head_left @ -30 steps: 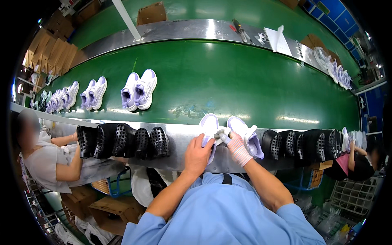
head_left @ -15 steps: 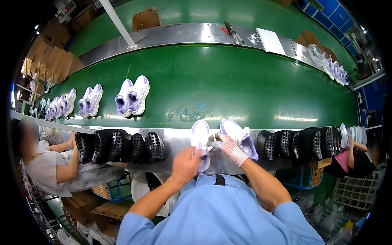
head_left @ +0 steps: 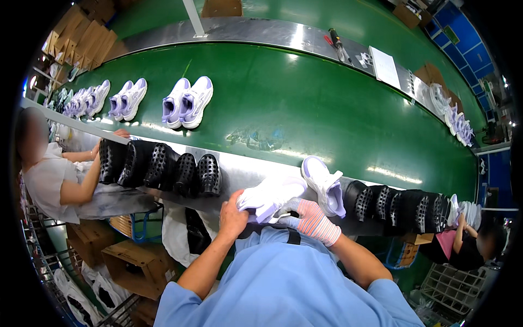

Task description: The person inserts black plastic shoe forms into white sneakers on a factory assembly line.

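A white and lavender sneaker (head_left: 275, 195) lies crosswise in front of my body, over the metal ledge (head_left: 242, 175). My bare left hand (head_left: 233, 215) is closed around its left end. My right hand (head_left: 315, 222), in a white glove with orange and blue stripes, grips the near side of the same sneaker; its fingertips are partly hidden. Just right of it a second white and lavender sneaker (head_left: 323, 186) rests on the ledge, toe away from me, its strap sticking out to the side.
Black studded shoe forms (head_left: 185, 173) line the ledge on the left, more forms (head_left: 376, 201) on the right. Beyond runs a green belt (head_left: 272, 98) carrying sneaker pairs (head_left: 188, 102) at left. A screwdriver-like tool (head_left: 338, 43) and white paper (head_left: 384, 66) lie on the far rail. Co-workers sit on both sides.
The held sneaker has turned from pointing away from me to lying crosswise. My left hand has shifted to its left end. The whole view has tilted and shifted somewhat.
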Demonstrator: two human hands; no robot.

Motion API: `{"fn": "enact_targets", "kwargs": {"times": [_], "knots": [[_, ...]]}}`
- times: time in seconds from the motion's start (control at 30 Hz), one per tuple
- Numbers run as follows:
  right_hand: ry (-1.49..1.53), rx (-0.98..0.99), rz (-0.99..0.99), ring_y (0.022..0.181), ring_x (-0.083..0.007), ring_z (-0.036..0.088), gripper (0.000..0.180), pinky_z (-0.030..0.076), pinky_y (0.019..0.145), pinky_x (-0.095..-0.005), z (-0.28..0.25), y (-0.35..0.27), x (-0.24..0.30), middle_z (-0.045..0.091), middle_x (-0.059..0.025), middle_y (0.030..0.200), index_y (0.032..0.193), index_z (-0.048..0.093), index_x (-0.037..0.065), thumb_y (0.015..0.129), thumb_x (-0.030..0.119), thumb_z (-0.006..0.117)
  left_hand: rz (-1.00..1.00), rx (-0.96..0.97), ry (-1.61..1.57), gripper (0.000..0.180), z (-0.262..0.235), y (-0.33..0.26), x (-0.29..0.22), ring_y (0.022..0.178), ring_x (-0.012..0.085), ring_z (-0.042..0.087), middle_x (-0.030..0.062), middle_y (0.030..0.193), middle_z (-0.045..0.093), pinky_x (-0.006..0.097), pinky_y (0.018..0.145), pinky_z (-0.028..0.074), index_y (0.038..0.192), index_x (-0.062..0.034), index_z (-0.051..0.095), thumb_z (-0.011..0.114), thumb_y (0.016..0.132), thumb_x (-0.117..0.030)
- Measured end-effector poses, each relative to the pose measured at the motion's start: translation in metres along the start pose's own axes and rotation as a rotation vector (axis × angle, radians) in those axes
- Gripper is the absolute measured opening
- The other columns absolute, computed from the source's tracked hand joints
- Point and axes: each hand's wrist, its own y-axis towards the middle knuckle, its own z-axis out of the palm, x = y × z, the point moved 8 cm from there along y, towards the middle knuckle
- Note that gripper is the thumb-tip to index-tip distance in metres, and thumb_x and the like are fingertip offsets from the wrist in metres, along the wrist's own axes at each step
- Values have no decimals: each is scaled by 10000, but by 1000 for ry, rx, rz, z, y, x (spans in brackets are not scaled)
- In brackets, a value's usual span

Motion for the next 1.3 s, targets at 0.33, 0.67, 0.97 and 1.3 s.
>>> {"fn": "enact_targets", "kwargs": {"times": [0.33,0.67,0.97,1.3], "knots": [[-174,-11,-89,953,-355,688,205,535,866,-413,17,8,17,737,-154,998,1062,751,85,957,239,665,532,-7,167,720,-33,-6,-71,1182,441,541,243,1273,531,461,1055,464,1366,-146,633,583,696,115],[-175,70,299,805,-408,693,326,549,785,-468,27,22,-2,710,-224,867,979,732,34,938,354,691,633,89,214,690,-35,-12,-84,1172,434,539,223,1309,525,458,1054,479,1321,-227,688,659,720,111],[-530,354,501,902,-353,724,439,562,826,-443,32,44,9,740,-188,898,935,751,51,869,481,696,574,137,203,620,-35,-21,-81,1165,437,541,233,1297,538,467,1035,484,1271,-225,722,650,741,87],[-297,-460,290,948,-413,698,353,555,833,-480,-5,14,-54,721,-241,1001,1003,714,26,869,352,690,-266,231,-146,475,10,1,15,836,355,755,248,1043,742,425,656,627,1296,-14,667,611,838,-125]]}}
